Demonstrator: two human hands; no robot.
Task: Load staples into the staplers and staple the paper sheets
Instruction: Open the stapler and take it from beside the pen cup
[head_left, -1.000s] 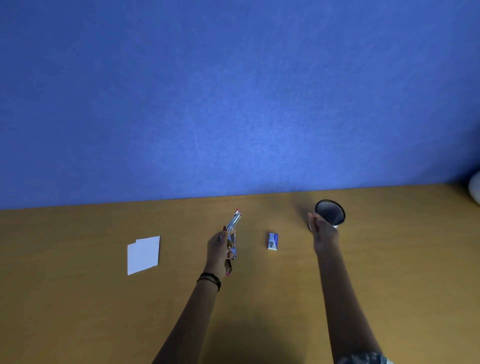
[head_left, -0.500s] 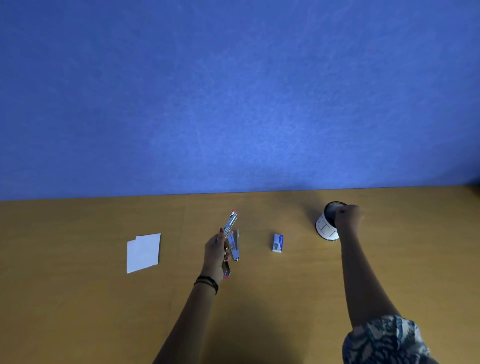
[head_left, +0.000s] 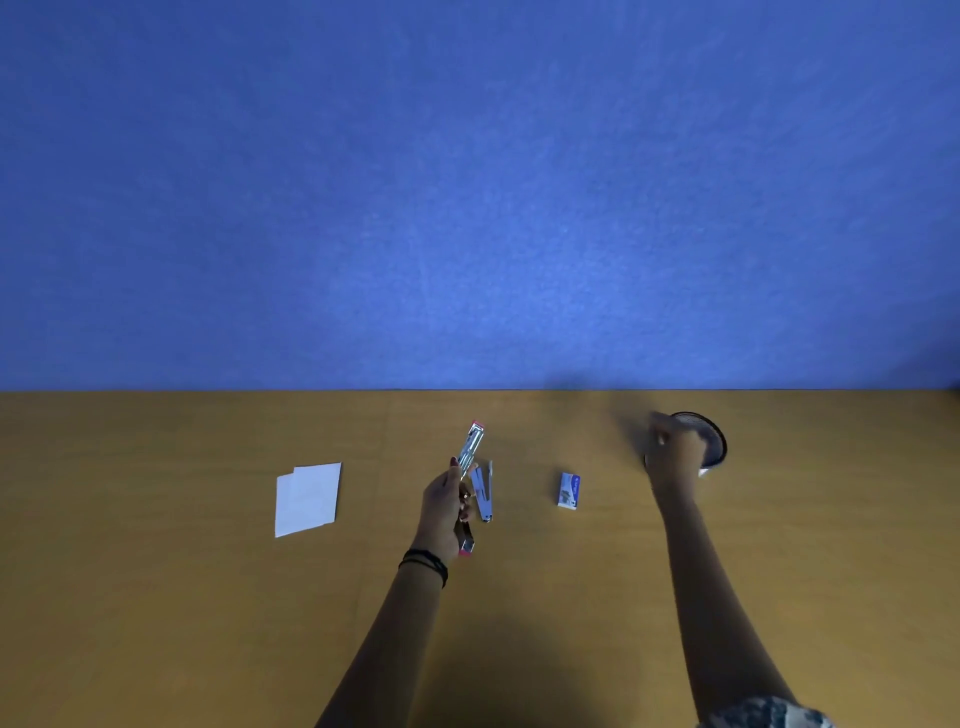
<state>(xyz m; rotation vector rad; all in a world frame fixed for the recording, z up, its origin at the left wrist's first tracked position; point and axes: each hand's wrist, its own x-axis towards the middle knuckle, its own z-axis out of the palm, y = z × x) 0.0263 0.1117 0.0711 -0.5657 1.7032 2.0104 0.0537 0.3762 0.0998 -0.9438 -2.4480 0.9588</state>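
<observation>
Two staplers in play. The pink-tipped stapler (head_left: 474, 446) is being held up off the desk (head_left: 156, 597) in the left hand (head_left: 441, 501). It's flipped open, its shiny metal arm pointing away toward the wall, and the left grip is wrapping round its middle. The bluish stapler (head_left: 483, 493) is lying on the desk just beside that hand. The staple box (head_left: 569, 490) is sitting by itself off to the right, and the paper sheets (head_left: 306, 499) are lying well off to the left, overlapping.

The right hand (head_left: 672, 449) is hovering at the rim of a dark mesh cup (head_left: 714, 441) at the far right. It's blurry, so I can't tell if that grip is closing on anything.

Looks to me like loading is what's going on. My take: keeping the open stapler steady with the channel facing up is going to matter. The strip should be going in legs down and fully seated before the top is getting snapped shut. Rushing it is probably risking a jam.
</observation>
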